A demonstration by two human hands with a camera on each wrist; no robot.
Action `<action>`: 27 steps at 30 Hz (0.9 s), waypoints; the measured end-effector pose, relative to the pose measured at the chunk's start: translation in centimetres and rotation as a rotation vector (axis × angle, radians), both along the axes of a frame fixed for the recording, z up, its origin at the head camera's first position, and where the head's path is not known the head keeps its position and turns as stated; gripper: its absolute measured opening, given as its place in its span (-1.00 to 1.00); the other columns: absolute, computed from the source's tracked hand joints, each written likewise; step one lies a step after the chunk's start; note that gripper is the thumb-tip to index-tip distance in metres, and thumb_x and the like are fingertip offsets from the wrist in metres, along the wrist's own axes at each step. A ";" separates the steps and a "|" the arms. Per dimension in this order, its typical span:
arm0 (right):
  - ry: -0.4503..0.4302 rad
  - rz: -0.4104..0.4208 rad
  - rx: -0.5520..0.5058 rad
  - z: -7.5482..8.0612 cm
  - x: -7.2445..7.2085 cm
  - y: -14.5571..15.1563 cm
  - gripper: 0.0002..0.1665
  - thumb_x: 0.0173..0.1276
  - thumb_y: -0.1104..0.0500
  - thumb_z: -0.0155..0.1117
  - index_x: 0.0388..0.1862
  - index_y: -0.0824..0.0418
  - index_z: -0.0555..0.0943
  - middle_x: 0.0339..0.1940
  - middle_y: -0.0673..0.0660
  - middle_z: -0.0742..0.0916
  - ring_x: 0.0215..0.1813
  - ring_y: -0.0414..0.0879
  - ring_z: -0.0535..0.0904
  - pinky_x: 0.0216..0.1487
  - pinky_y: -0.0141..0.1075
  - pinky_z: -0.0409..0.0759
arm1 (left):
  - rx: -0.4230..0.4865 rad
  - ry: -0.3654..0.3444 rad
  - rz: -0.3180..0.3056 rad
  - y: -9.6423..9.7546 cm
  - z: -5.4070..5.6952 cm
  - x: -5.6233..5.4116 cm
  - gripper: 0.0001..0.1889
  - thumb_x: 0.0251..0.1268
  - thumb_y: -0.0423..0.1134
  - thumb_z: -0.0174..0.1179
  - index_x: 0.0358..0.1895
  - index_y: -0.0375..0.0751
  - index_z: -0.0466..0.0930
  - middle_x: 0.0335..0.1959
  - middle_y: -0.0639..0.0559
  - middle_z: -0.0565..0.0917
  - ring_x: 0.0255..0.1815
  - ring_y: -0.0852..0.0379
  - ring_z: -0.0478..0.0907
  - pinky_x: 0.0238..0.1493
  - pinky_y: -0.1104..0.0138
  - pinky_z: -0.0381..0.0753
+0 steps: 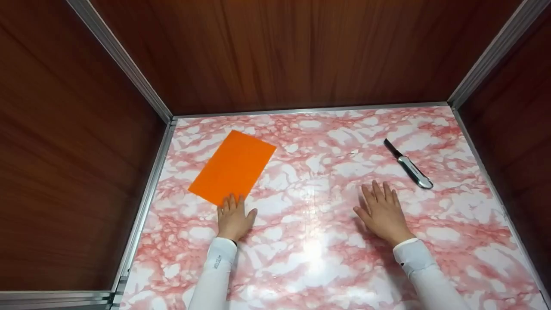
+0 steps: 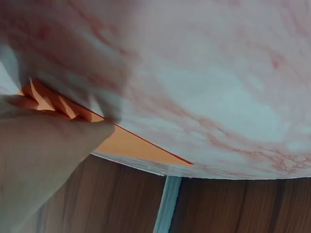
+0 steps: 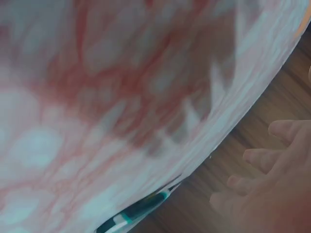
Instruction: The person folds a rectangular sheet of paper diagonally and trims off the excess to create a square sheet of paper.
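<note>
An orange sheet (image 1: 236, 165) lies flat at a slant on the left part of the table. My left hand (image 1: 234, 219) is at its near corner, fingers extended with the tips over the sheet's edge; in the left wrist view the sheet (image 2: 141, 148) shows beyond the fingers. To the right lies a utility knife (image 1: 412, 170) with a dark blade pointing up and left and a grey and black handle. My right hand (image 1: 384, 215) is spread just below and left of the knife, holding nothing. The right wrist view shows the knife (image 3: 141, 208) apart from the fingers (image 3: 265, 158).
The tabletop (image 1: 310, 172) has a red and white marbled pattern. Dark wood panels (image 1: 275, 56) enclose it at the back and both sides, joined by metal rails (image 1: 125, 64). A bright glare spot falls on the table between the arms.
</note>
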State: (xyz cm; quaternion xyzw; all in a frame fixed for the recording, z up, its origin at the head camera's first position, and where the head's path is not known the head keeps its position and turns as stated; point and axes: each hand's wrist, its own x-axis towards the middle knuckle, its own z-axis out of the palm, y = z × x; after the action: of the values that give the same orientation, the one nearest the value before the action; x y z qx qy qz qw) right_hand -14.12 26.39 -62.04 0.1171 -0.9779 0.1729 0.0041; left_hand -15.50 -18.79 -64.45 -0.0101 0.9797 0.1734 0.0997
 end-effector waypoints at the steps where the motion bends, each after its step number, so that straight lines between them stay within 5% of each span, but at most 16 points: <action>1: -0.008 0.009 -0.002 -0.2 0.1 -0.3 -0.07 0.56 -0.29 0.07 0.64 0.27 0.18 0.62 0.46 0.14 0.62 0.46 -0.15 0.54 0.28 -0.24 | -0.010 0.004 -0.009 0.4 0.0 0.2 -0.17 0.55 0.27 -0.06 0.64 -0.20 0.07 0.65 -0.33 -0.03 0.65 -0.32 -0.17 0.54 -0.24 -0.28; 11: -0.083 0.134 -0.018 -1.6 1.3 -4.5 -0.10 0.54 -0.24 0.12 0.65 0.22 0.20 0.62 0.41 0.18 0.61 0.43 -0.02 0.56 0.20 -0.09 | -0.104 0.164 -0.164 6.8 -0.1 1.9 -0.35 0.57 0.16 0.01 0.53 -0.16 0.36 0.50 -0.34 0.30 0.48 -0.37 0.20 0.46 -0.26 0.04; 20: -0.024 0.226 0.003 -1.8 0.9 -8.1 -0.17 0.54 -0.16 0.18 0.60 0.25 0.28 0.58 0.41 0.29 0.58 0.39 0.11 0.54 0.20 0.06 | -0.151 0.183 -0.279 13.6 0.2 2.9 -0.44 0.57 0.13 0.00 0.50 0.01 0.44 0.55 -0.29 0.26 0.41 -0.25 0.31 0.37 -0.08 0.27; 27: 0.020 0.267 0.048 -1.8 0.5 -10.0 -0.31 0.58 0.03 0.15 0.55 0.34 0.33 0.55 0.38 0.36 0.57 0.33 0.18 0.52 0.16 0.14 | -0.238 0.234 -0.380 16.6 0.7 3.1 -0.47 0.56 0.05 0.02 0.48 -0.01 0.47 0.51 -0.18 0.38 0.31 -0.12 0.41 0.21 0.06 0.37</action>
State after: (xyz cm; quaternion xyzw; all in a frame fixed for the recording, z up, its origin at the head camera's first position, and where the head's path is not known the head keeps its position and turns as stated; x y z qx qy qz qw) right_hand -13.64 16.41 -63.84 0.2482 -0.9573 0.1474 -0.0120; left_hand -12.39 -2.22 -63.74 0.1828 0.9824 0.0350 0.0146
